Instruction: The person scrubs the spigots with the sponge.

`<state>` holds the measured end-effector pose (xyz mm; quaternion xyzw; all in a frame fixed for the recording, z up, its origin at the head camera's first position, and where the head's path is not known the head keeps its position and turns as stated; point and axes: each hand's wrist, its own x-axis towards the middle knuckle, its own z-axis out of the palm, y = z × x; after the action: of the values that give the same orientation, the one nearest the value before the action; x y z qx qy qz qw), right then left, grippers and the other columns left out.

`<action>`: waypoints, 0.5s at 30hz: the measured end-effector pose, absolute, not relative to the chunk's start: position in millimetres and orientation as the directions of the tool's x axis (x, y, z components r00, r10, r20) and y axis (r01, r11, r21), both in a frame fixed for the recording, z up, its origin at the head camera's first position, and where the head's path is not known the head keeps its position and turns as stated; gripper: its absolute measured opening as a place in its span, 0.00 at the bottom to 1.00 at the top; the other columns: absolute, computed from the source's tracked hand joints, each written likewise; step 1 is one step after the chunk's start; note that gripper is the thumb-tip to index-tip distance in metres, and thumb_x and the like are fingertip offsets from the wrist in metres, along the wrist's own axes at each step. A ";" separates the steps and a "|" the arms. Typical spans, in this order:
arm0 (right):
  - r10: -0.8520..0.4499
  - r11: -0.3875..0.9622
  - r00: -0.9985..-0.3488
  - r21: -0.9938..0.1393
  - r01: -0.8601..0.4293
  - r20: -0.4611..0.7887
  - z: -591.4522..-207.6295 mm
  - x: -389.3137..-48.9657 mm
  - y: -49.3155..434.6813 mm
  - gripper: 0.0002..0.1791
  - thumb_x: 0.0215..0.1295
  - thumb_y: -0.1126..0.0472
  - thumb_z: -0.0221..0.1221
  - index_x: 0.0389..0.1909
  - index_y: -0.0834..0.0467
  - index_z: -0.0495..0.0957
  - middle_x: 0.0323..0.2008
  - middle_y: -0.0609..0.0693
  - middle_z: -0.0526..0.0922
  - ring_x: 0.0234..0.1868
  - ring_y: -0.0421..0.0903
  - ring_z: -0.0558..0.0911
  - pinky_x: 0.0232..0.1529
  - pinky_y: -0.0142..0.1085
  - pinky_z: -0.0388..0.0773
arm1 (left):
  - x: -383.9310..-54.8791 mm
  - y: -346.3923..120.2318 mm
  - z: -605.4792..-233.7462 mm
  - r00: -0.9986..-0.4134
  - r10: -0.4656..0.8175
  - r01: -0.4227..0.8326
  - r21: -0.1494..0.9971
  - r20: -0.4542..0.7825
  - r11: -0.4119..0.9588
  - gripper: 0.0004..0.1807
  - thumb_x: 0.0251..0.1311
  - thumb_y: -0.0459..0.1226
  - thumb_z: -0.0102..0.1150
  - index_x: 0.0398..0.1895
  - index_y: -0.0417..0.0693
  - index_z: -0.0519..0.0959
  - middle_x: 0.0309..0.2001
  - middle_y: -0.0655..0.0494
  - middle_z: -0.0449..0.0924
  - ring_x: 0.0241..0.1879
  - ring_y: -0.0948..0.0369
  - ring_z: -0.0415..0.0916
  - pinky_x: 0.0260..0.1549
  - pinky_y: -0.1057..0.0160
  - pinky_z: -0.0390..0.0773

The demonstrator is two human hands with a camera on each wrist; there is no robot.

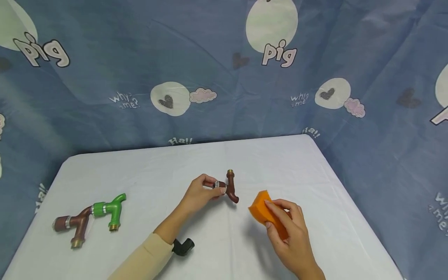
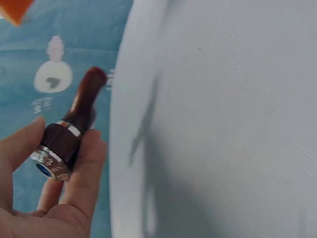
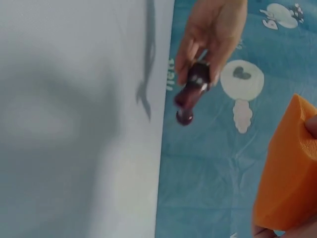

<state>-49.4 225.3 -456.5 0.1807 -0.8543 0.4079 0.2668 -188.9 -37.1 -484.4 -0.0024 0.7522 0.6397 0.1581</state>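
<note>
Above the middle of the table, my left hand (image 1: 200, 194) pinches a dark brown faucet (image 1: 231, 186) by its knob between thumb and fingers. The faucet has a brass threaded end, a curved spout and a silver ring; in the left wrist view its knob (image 2: 60, 144) shows a silver rim with a blue center. To its right my right hand (image 1: 292, 237) grips an orange sponge (image 1: 267, 214), thumb on one side and fingers on the other. In the right wrist view the sponge (image 3: 287, 168) is apart from the faucet (image 3: 190, 91).
On the left of the white table (image 1: 147, 171) lie a brown faucet (image 1: 81, 223) and a green faucet (image 1: 113, 210), end to end. A black curved piece (image 1: 183, 247) shows beside the left sleeve (image 1: 147, 256). A blue patterned cloth (image 1: 217, 70) hangs behind the table.
</note>
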 end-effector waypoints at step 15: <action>-0.054 0.592 -0.814 -0.638 -0.493 0.578 -458.4 -48.7 224.3 0.32 0.57 0.77 0.69 0.64 0.56 0.82 0.61 0.53 0.76 0.61 0.50 0.71 0.61 0.23 0.72 | -219.7 29.4 -519.5 -0.988 0.132 -0.023 0.914 -0.084 0.406 0.20 0.56 0.52 0.79 0.42 0.50 0.83 0.39 0.56 0.85 0.41 0.58 0.81 0.42 0.57 0.83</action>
<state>-48.7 224.3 -458.4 0.1601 -0.8536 0.4223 0.2596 -219.7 29.4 -519.5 0.0325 0.8355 0.5439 0.0712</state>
